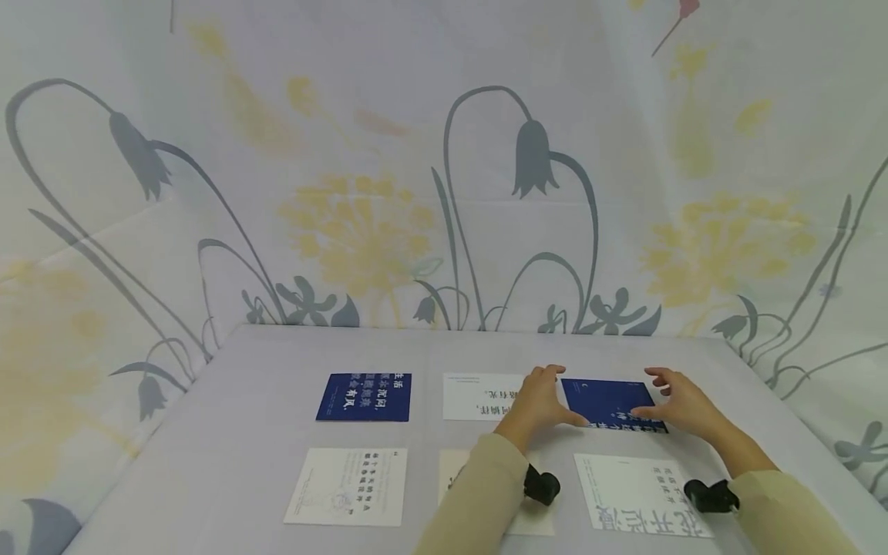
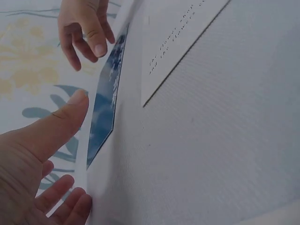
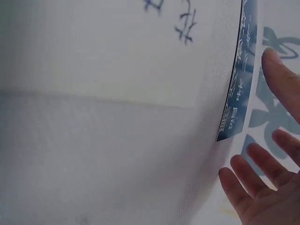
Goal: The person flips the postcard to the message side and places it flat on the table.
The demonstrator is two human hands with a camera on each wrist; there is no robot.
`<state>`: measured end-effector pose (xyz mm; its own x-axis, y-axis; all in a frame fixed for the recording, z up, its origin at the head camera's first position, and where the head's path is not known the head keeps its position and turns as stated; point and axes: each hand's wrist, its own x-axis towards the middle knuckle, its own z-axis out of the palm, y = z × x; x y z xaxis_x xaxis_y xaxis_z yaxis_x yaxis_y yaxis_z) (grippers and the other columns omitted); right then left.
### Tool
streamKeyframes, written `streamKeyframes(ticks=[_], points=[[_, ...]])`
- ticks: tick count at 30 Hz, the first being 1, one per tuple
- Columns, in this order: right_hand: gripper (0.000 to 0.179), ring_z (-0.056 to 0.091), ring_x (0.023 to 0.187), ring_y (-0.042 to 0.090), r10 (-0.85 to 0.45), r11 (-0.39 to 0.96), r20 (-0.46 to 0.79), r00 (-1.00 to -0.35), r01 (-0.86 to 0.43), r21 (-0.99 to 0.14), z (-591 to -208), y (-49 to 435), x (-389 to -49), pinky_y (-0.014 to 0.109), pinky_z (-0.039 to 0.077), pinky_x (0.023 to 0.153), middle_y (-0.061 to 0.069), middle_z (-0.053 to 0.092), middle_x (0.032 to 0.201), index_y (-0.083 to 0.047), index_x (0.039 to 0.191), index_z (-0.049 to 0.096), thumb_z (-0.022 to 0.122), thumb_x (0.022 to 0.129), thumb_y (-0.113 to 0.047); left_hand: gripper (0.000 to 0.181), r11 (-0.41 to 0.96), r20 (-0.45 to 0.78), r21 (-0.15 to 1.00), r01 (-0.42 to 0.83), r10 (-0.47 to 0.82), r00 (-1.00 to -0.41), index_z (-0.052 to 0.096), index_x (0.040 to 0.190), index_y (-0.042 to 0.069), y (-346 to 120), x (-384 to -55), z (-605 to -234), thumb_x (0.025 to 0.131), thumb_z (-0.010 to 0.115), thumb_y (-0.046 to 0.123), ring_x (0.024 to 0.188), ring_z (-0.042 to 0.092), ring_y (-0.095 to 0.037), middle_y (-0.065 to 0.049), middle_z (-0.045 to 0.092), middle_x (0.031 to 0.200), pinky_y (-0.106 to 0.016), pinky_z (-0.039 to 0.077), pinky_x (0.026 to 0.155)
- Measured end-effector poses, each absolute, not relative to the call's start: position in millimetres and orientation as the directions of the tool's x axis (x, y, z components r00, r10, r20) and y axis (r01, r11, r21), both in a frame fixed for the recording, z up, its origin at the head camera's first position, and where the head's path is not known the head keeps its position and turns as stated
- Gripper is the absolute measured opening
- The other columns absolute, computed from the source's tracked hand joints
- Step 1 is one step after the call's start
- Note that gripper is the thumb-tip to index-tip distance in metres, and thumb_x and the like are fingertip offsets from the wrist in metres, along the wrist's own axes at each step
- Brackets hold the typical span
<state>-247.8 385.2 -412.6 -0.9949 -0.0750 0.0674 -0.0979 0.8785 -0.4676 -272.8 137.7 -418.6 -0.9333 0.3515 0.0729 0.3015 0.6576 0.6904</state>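
A dark blue card with white lettering lies flat on the table at the back right. My left hand is at its left end, fingers spread and thumb pointing toward the card, over part of a white card. On the other end, my right hand has its fingers loosely bent, thumb overlapping the card's right edge in the head view. Both wrist views show the blue card edge-on beyond the fingers. In the right wrist view the right hand has its fingers apart, nothing between them.
Nearer me lie a white card with large grey characters, a cream card partly under my left sleeve, and a white printed card. Another blue card is at the back left. A flowered cloth hangs behind the table.
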Motion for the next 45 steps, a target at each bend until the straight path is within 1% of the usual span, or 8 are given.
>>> streamKeyframes(ticks=[9,16,21,27,34,37,41,45], points=[[0.094,0.046,0.101,0.049,-0.116,0.881,-0.011,-0.993,-0.098,-0.463,-415.3,398.0,-251.1,0.059,0.041,0.082,0.038,0.046,0.112,0.019,0.128,0.034,0.083,0.067,-0.033,0.091,0.707,0.008,0.651,0.278,0.359,-0.933,0.049,0.133,0.013,142.3,-280.2,-427.9,0.055,0.090,0.038,0.113,0.046,-0.018,-0.004,0.051,0.120,-0.025,0.039,0.096],[0.095,0.040,0.106,0.052,-0.109,0.865,-0.101,-0.989,-0.044,-0.500,-414.1,400.5,-257.5,0.062,0.038,0.087,0.040,0.038,0.117,0.016,0.130,0.034,0.082,0.068,-0.036,0.088,0.725,-0.009,0.627,0.286,0.374,-0.927,0.050,0.132,0.013,141.1,-285.7,-428.6,0.057,0.089,0.037,0.115,0.045,-0.019,-0.006,0.050,0.121,-0.026,0.039,0.096],[0.093,0.037,0.108,0.053,-0.097,0.861,-0.150,-0.984,-0.007,-0.509,-410.7,398.8,-258.3,0.063,0.036,0.088,0.038,0.035,0.118,0.014,0.130,0.036,0.082,0.068,-0.039,0.085,0.731,-0.048,0.630,0.261,0.372,-0.927,0.052,0.131,0.015,139.2,-287.0,-427.2,0.058,0.089,0.036,0.112,0.045,-0.017,-0.003,0.049,0.118,-0.026,0.040,0.095],[0.087,0.035,0.110,0.052,-0.080,0.859,-0.176,-0.981,0.021,-0.511,-408.5,400.4,-258.5,0.065,0.034,0.089,0.038,0.032,0.120,0.010,0.129,0.038,0.081,0.070,-0.036,0.081,0.736,-0.070,0.629,0.250,0.375,-0.925,0.054,0.131,0.017,141.1,-287.9,-426.2,0.060,0.088,0.035,0.111,0.044,-0.015,-0.002,0.048,0.117,-0.025,0.039,0.096],[0.090,0.034,0.109,0.051,-0.070,0.817,-0.159,-0.985,0.035,-0.576,-410.4,401.4,-257.7,0.065,0.032,0.090,0.036,0.033,0.118,0.007,0.128,0.030,0.084,0.067,-0.032,0.078,0.740,-0.076,0.624,0.249,0.374,-0.924,0.057,0.128,0.017,140.9,-286.8,-422.3,0.059,0.089,0.033,0.110,0.044,-0.015,-0.003,0.049,0.117,-0.025,0.039,0.096],[0.088,0.039,0.103,0.046,-0.077,0.800,-0.133,-0.988,0.018,-0.600,-410.8,401.6,-255.3,0.061,0.035,0.087,0.031,0.038,0.112,0.007,0.127,0.029,0.084,0.068,-0.028,0.077,0.739,-0.066,0.621,0.261,0.381,-0.922,0.057,0.127,0.017,141.2,-286.4,-422.2,0.059,0.089,0.033,0.108,0.045,-0.015,-0.002,0.049,0.115,-0.024,0.039,0.095],[0.081,0.049,0.086,0.032,-0.105,0.781,-0.077,-0.991,-0.034,-0.624,-410.7,401.1,-253.9,0.045,0.044,0.074,0.018,0.046,0.096,0.007,0.124,0.029,0.083,0.070,-0.019,0.077,0.745,-0.059,0.615,0.259,0.370,-0.927,0.058,0.127,0.017,141.8,-286.1,-422.8,0.058,0.089,0.033,0.107,0.045,-0.015,-0.002,0.049,0.114,-0.024,0.040,0.093],[0.078,0.051,0.074,0.022,-0.109,0.740,-0.067,-0.992,-0.036,-0.672,-410.2,401.9,-252.2,0.035,0.043,0.063,0.011,0.047,0.087,0.007,0.125,0.027,0.081,0.071,-0.012,0.074,0.736,-0.052,0.630,0.246,0.356,-0.933,0.060,0.124,0.016,143.5,-285.7,-424.8,0.058,0.090,0.031,0.106,0.045,-0.015,-0.002,0.050,0.111,-0.023,0.040,0.094]])
